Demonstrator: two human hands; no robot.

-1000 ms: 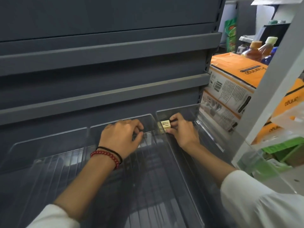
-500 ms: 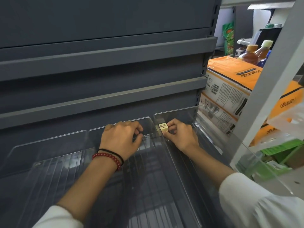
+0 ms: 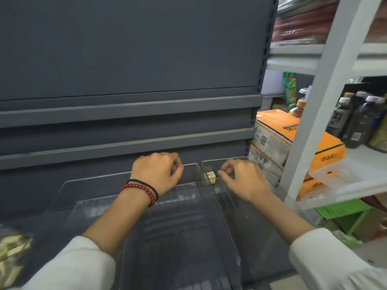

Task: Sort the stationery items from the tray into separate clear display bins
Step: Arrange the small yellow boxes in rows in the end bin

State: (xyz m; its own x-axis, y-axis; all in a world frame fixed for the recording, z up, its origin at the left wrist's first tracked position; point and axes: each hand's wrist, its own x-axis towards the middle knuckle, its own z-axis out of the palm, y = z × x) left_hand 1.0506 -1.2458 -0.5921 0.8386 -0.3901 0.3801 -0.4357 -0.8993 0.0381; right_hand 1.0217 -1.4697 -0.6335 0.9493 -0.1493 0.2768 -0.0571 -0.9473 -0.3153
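Three clear display bins lie side by side on a dark grey shelf. My left hand [image 3: 157, 173], with a red bead bracelet at the wrist, curls its fingers over the back wall of the middle bin [image 3: 188, 208]. A small cream block with a label [image 3: 210, 177] stands in the back left corner of the right bin [image 3: 232, 206]. My right hand [image 3: 240, 180] hovers just right of the block, its fingers loosely curled, with a small gap between fingertips and block. The left bin [image 3: 69, 191] holds nothing visible.
Grey shelf rails [image 3: 129, 143] run across the back panel above the bins. Orange and white boxes [image 3: 278, 141] are stacked to the right. A white rack [image 3: 326, 114] carries dark bottles [image 3: 356, 120]. Gold-wrapped packets [image 3: 12, 256] show at the lower left edge.
My right hand pinched the cream block earlier; now its fingers have come off it and drawn slightly right. My left hand stays at the middle bin's back wall. The view has tilted upward.
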